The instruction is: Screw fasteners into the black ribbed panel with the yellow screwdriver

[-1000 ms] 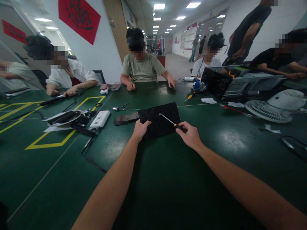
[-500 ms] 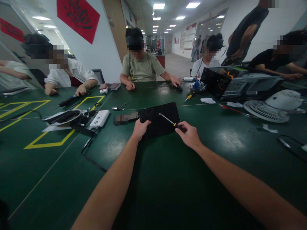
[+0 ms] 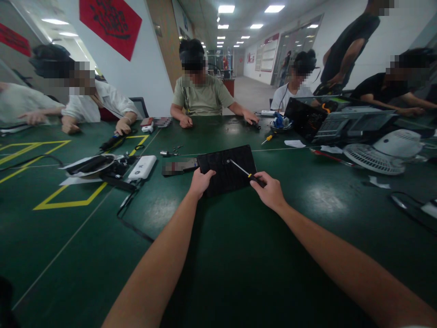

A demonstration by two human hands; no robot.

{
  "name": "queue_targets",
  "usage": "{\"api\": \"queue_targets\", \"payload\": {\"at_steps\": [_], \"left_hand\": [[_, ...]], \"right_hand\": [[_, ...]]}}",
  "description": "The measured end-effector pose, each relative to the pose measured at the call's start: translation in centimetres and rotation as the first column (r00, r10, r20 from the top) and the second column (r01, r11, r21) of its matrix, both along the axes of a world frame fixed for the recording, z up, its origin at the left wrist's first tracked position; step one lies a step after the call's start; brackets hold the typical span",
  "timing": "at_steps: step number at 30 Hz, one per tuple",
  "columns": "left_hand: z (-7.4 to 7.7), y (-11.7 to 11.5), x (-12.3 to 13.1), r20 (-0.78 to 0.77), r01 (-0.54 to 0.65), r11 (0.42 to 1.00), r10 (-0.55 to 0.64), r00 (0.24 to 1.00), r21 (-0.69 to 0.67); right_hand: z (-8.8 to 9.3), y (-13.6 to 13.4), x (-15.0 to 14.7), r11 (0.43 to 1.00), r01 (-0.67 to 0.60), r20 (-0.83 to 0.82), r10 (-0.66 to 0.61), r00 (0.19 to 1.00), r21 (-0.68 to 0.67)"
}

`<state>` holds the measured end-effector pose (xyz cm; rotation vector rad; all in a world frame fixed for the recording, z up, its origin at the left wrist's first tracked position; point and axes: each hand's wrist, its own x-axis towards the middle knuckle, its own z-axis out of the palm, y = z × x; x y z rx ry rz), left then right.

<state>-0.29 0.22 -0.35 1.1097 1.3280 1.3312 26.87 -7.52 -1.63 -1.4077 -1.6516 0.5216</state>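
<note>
A flat black rectangular panel with faint ridges lies tilted on the green table in front of me. Its left edge is in the grip of my left hand, with the thumb on top and the other fingers mostly hidden. My right hand is wrapped round the black and yellow handle of a screwdriver. The shaft points up and left over the panel, its tip at a small round spot near the middle. Whether the tip touches is too small to tell. Beside the panel's upper left corner lies a dark flat object, partly blurred out.
Left of my hands are a white power bank with a cable and a cluttered tray. A small metal cylinder lies beyond. To the right are another screwdriver, an open computer case and a white fan. Several people sit around.
Both hands keep their grips, and the screwdriver tip has shifted very slightly to the right. At far left, a co-worker's hand has come forward over the table.
</note>
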Motion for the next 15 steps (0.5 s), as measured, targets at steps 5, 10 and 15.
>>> {"api": "queue_targets", "payload": {"at_steps": [5,10,15], "left_hand": [[0.15,-0.06,0.11,-0.008,-0.005,1.0,0.005,1.0,-0.005],[-0.03,0.09,0.14,-0.019,-0.014,1.0,0.014,1.0,0.003],[-0.08,0.09,0.04,-0.007,0.002,1.0,-0.002,1.0,0.001]], "right_hand": [[-0.01,0.25,-0.04,1.0,0.008,0.025,-0.008,1.0,0.013],[0.1,0.34,-0.08,1.0,0.015,0.028,-0.015,1.0,0.01],[0.37,0.05,-0.14,0.999,0.015,0.022,-0.016,1.0,0.031]]}}
